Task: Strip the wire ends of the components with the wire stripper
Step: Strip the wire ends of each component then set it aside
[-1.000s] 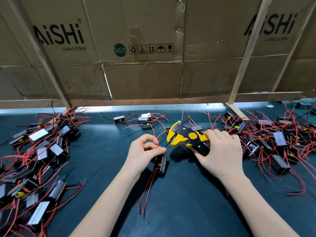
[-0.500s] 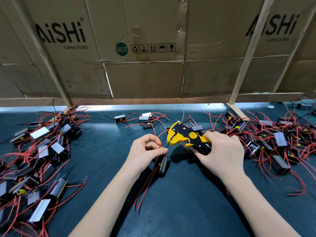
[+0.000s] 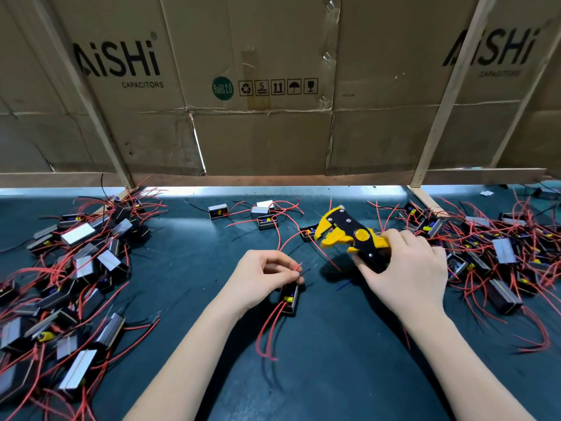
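Note:
My right hand (image 3: 403,275) grips the handles of a yellow and black wire stripper (image 3: 346,233), whose jaws point left above the mat. My left hand (image 3: 261,278) pinches the ends of a red and a black wire (image 3: 299,268) between thumb and fingers. Those wires belong to a small black component (image 3: 290,297) that hangs just under the left hand, its other red leads trailing down onto the mat. The stripper's jaws stand a short way up and right of the pinched wire ends, apart from them.
A heap of black components with red wires (image 3: 69,268) covers the left of the dark mat (image 3: 334,360); another heap (image 3: 491,250) lies at the right. A few loose components (image 3: 264,217) sit at the back. A cardboard wall (image 3: 261,117) with wooden slats rises behind.
The stripper in my right hand has drawn back to the right, away from the wire ends. My left hand keeps its pinch on the wires and has dropped slightly.

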`<state>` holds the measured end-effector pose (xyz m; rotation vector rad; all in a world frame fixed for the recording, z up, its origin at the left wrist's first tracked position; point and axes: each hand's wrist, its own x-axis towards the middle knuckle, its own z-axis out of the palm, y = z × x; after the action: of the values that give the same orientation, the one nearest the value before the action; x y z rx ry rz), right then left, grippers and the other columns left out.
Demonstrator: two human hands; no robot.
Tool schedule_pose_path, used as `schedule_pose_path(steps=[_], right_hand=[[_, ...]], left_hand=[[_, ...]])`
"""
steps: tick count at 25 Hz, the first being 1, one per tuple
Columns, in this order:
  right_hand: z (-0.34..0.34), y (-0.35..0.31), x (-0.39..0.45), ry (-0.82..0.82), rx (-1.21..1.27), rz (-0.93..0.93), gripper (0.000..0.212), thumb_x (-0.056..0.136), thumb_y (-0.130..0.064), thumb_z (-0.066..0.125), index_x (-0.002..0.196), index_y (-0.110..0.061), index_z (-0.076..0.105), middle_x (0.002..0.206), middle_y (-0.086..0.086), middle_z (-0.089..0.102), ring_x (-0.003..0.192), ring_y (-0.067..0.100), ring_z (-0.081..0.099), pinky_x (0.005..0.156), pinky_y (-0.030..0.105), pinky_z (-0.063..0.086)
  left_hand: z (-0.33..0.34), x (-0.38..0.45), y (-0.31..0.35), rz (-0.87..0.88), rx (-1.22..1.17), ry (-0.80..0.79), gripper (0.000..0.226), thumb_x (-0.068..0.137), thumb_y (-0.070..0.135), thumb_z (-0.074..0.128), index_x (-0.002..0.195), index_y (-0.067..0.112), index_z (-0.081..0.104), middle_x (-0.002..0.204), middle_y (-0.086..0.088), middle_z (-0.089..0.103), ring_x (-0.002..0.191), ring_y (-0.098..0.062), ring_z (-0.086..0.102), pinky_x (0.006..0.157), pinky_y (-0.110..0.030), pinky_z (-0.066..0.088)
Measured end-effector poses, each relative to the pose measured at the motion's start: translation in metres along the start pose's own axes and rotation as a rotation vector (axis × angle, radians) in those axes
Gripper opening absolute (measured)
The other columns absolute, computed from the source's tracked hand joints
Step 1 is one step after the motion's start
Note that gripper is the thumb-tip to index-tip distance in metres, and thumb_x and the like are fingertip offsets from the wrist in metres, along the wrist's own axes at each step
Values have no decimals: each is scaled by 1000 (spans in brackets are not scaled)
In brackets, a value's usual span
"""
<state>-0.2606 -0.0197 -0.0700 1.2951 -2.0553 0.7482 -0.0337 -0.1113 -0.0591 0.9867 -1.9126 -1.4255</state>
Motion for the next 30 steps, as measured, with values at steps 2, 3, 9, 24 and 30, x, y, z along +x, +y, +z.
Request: schedule_pose_path(steps=[2, 3, 9, 24, 30], right_hand=[[1, 2, 1, 15, -2, 26, 49, 66, -54, 81, 87, -13, 64, 79, 4, 62, 75, 32, 59, 72, 39, 34], [1, 3, 1, 10, -8, 19, 49, 66, -54, 81, 87, -13, 64, 79, 4, 62, 75, 32, 59, 72, 39, 34], [1, -3, -2, -64, 7, -142, 45, 65, -52, 80, 84, -14, 64, 77, 3, 62, 74, 32, 57, 69, 39, 35], [-12, -12, -1, -158, 78, -150, 42, 59, -46, 87, 62, -16, 59, 58, 2, 60, 56, 31, 61, 55, 31, 35], [-8, -12, -4, -80, 64, -109, 44, 66, -55, 80, 77, -15, 65, 70, 4, 63, 68, 32, 62, 63, 36, 37]], left_hand=[[3, 0, -1, 29, 5, -7, 4, 88, 11, 71, 90, 9, 73, 80, -7, 77, 73, -8, 70, 67, -16, 51], [5, 0, -1, 51, -14, -4, 4, 88, 11, 71, 90, 8, 73, 80, -8, 77, 78, -12, 73, 72, -17, 53], [9, 2, -2, 110, -9, 71, 7, 90, 11, 68, 88, 5, 71, 77, -6, 77, 81, -13, 75, 74, -13, 50], [6, -1, 0, 37, -11, 64, 12, 90, 16, 69, 83, 6, 70, 80, -4, 77, 80, -18, 74, 75, -29, 56], [5, 0, 1, 114, 72, 124, 9, 87, 19, 72, 78, 15, 73, 72, 7, 74, 70, -7, 67, 73, -19, 50]])
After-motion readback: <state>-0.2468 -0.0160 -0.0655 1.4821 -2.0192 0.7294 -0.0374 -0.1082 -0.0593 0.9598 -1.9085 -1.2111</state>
